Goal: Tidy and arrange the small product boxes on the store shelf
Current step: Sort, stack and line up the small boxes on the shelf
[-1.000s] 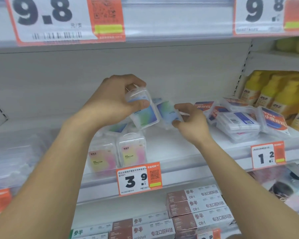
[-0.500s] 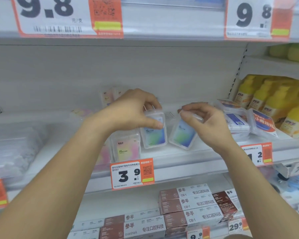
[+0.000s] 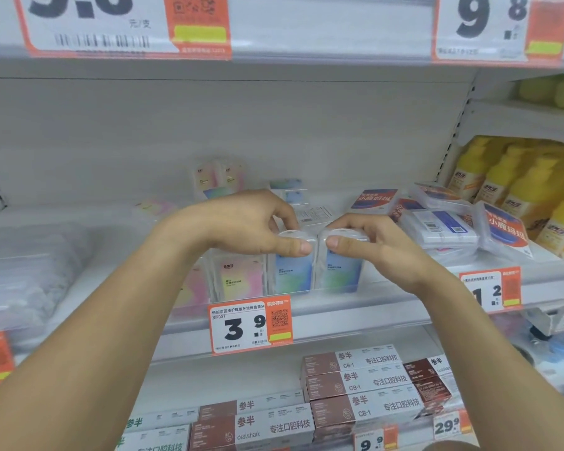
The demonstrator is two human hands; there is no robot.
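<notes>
Two clear plastic boxes with blue-green labels stand upright side by side at the front edge of the white shelf. My left hand grips the top of the left blue box, thumb in front. My right hand grips the top of the right blue box the same way. The two boxes touch. To their left stands a pink-yellow box of the same shape. More such boxes stand at the back of the shelf.
A loose pile of flat clear packs with red and blue labels lies to the right, then yellow bottles. A 3.9 price tag hangs under the boxes. Brown and white cartons fill the shelf below. Blurred clear packs sit left.
Both hands brought their blue boxes down from mid-air to the shelf's front edge. The tilted right box now stands upright against the left one.
</notes>
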